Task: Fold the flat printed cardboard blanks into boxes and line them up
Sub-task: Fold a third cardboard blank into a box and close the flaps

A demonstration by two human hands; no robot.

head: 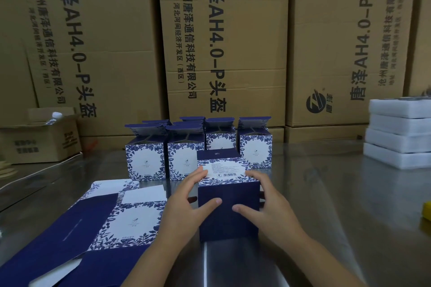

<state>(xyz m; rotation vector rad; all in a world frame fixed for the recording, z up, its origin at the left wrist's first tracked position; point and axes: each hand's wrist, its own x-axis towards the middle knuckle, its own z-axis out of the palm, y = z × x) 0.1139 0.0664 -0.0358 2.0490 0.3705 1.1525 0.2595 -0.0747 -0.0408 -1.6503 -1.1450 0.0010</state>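
- Box lies on its side mid-table, barcode panel up, dark panel facing the near edge.
- Left hand grips its left side: thumb on the dark panel, fingers over the top edge. Right hand mirrors that on the right side.
- Looks like the squaring or closing step. Press both thumbs evenly so the panel seats flat, and keep the corners true before letting go.
- Can't tell whether the far end flap is tucked; check before standing it up.
- Finished boxes stand in rows toward the far edge, lids open. Set this one flush beside them, same face forward.
- Flat blanks are stacked at the near left, within reach.
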